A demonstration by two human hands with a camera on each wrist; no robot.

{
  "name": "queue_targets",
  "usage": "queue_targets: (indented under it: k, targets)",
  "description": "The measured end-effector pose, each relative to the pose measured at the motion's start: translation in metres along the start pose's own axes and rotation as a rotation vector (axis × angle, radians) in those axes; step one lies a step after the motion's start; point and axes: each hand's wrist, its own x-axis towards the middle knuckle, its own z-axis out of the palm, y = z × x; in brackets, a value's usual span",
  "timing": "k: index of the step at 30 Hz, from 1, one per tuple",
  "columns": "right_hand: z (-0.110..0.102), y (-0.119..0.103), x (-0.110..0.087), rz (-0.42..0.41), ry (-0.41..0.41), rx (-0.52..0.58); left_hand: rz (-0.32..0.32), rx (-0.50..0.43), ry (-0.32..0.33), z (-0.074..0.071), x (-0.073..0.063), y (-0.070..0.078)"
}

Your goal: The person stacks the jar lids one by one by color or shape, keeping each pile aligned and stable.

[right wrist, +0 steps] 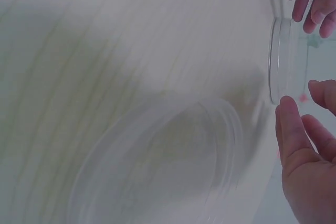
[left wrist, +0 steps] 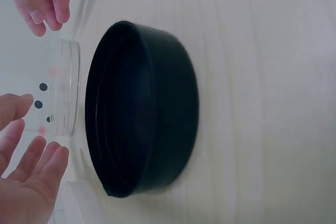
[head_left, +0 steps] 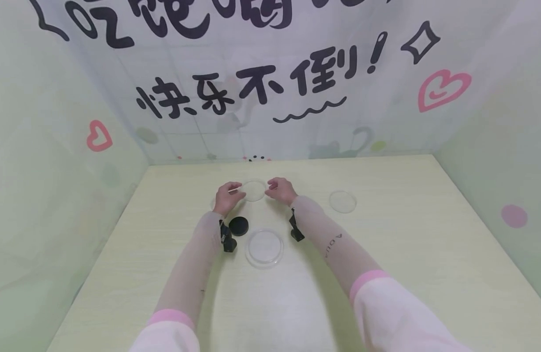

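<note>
A clear, shallow round dish [head_left: 254, 190] lies flat on the table between my two hands. My left hand [head_left: 228, 198] is at its left side, fingers loosely bent and thumb apart. At its right side, my right hand [head_left: 281, 190] is held the same way. In the left wrist view, a small gap shows between the left fingertips [left wrist: 62, 153] and the clear dish [left wrist: 68, 87]. The right fingertips [right wrist: 286, 103] come very close to the rim in the right wrist view; whether they touch I cannot tell. Neither hand grips anything.
A black round lid [head_left: 238, 226] lies beside my left wrist, hollow side showing in the left wrist view. Nearer to me is a clear dish with a whitish disc [head_left: 264, 248]. Another clear dish [head_left: 343, 201] lies right; one more [head_left: 213, 203] is partly hidden by my left hand.
</note>
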Motion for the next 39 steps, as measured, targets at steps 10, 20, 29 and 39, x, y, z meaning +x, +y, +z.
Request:
queue_targets:
  k: [10, 20, 29, 39]
  targets:
    - [-0.023, -0.096, -0.080, 0.171, -0.099, -0.023, -0.068, 0.032, -0.014, 0.005, 0.002, -0.005]
    - [-0.023, -0.094, -0.081, 0.166, -0.071, 0.016, -0.087, 0.035, -0.037, 0.007, 0.002, -0.006]
    - [-0.025, -0.099, -0.083, 0.166, -0.076, -0.007, -0.088, 0.022, -0.059, 0.006, -0.002, -0.003]
    - [-0.025, -0.093, -0.080, 0.162, -0.077, -0.036, -0.080, 0.063, -0.052, 0.006, -0.001, -0.005]
